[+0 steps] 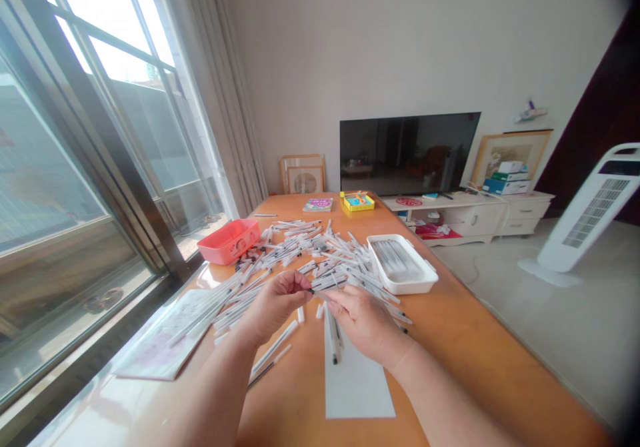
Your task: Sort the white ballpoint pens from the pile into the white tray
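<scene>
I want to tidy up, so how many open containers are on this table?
3: a red plastic bin on the left, a white tray on the right, and a small yellow box farthest away. Others could be hidden from view.

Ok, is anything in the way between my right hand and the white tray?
Yes, some loose pen tubes lie on the table between your right hand and the white tray, and the tray has raised sides. I can't see anything taller there.
</scene>
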Action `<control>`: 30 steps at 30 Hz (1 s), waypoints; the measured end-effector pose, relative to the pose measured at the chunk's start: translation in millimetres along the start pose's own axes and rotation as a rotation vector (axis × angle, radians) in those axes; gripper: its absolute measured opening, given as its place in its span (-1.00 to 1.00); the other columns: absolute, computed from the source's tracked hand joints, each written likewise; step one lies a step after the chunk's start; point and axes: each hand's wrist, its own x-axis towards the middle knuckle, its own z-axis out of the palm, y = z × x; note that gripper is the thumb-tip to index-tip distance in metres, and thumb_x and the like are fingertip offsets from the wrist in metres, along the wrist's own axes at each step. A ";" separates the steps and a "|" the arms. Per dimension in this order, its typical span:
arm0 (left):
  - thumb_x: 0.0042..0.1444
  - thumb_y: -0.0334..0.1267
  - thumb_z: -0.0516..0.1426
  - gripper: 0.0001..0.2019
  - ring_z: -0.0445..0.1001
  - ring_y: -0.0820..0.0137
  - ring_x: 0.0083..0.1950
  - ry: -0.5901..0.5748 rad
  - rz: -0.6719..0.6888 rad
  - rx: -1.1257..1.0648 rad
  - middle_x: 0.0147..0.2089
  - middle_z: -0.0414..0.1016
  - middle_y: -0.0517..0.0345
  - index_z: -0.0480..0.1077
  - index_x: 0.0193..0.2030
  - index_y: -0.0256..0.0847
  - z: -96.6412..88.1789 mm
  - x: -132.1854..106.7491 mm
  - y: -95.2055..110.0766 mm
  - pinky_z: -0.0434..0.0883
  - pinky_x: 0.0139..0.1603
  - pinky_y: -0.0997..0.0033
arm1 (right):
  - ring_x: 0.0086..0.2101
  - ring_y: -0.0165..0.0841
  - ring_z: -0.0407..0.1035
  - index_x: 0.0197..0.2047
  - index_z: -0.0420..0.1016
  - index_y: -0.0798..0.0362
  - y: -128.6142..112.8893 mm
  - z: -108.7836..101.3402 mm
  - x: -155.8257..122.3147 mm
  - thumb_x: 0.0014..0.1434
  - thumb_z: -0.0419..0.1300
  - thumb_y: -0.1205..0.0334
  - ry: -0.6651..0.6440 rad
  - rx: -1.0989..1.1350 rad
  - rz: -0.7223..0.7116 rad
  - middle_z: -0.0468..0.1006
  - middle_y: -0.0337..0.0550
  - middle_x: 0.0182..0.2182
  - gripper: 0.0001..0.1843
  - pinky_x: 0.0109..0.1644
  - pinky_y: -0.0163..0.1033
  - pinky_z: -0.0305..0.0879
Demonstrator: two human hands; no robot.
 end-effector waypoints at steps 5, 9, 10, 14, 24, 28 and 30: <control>0.03 -0.25 0.32 -0.80 0.36 0.43 -0.28 -0.013 -0.014 -0.013 -0.31 0.47 0.16 0.42 -0.27 -0.24 0.6 0.9 -2.2 0.24 -0.22 0.43 | -0.11 -0.21 0.45 0.18 0.53 -0.19 -1.1 -0.5 -0.4 0.36 0.06 0.23 -0.004 -0.003 -0.007 0.59 -0.10 -0.15 -0.60 -0.05 -0.19 0.31; 0.04 -0.24 0.33 -0.80 0.38 0.40 -0.25 -0.022 -0.023 -0.038 -0.30 0.48 0.14 0.45 -0.26 -0.24 0.9 -1.1 -1.1 0.26 -0.17 0.41 | -0.10 -0.22 0.45 0.12 0.55 -0.16 -1.9 -0.3 -0.3 0.35 0.07 0.23 0.001 0.025 0.005 0.59 -0.11 -0.13 -0.64 -0.05 -0.20 0.29; 0.06 -0.23 0.32 -0.81 0.39 0.40 -0.24 -0.017 -0.025 -0.051 -0.29 0.49 0.13 0.46 -0.26 -0.25 0.9 -1.9 -0.7 0.26 -0.15 0.41 | -0.09 -0.23 0.44 0.10 0.55 -0.14 -2.3 0.0 -0.1 0.35 0.08 0.23 0.006 0.037 0.010 0.59 -0.11 -0.12 -0.67 -0.05 -0.20 0.28; 0.09 -0.20 0.30 -0.83 0.34 0.45 -0.28 0.026 -0.034 -0.105 -0.33 0.46 0.16 0.47 -0.30 -0.26 2.1 -3.8 0.1 0.23 -0.19 0.44 | -0.18 -0.26 0.44 -0.06 0.50 -0.03 -5.4 1.1 0.1 0.31 0.15 0.20 0.030 0.087 0.089 0.60 -0.15 -0.19 -0.83 -0.16 -0.23 0.23; 0.06 -0.23 0.34 -0.78 0.34 0.47 -0.28 0.050 0.009 -0.144 -0.29 0.47 0.16 0.48 -0.20 -0.23 3.2 -3.2 -4.9 0.23 -0.22 0.46 | -0.45 -0.41 0.27 -0.32 0.37 -0.02 -9.6 0.7 -2.4 0.34 0.09 0.15 -0.062 0.254 0.143 0.47 -0.30 -0.47 -0.81 -0.40 -0.30 0.01; 0.04 -0.24 0.36 -0.75 0.40 0.42 -0.20 0.028 0.006 -0.204 -0.22 0.50 0.12 0.49 -0.15 -0.22 1.6 -4.7 -4.5 0.29 -0.12 0.43 | -0.49 -0.43 0.26 -0.37 0.34 -0.01 -8.0 4.4 -3.5 0.37 0.04 0.10 -0.133 0.407 0.195 0.41 -0.33 -0.52 -0.72 -0.43 -0.32 0.05; 0.05 -0.22 0.36 -0.72 0.42 0.40 -0.17 0.040 -0.008 -0.223 -0.18 0.52 0.09 0.50 -0.10 -0.21 3.1 -6.1 -3.0 0.31 -0.09 0.41 | -0.50 -0.44 0.26 -0.36 0.35 -0.01 -7.8 5.8 -3.6 0.38 0.03 0.08 -0.138 0.439 0.213 0.42 -0.34 -0.52 -0.71 -0.43 -0.32 0.07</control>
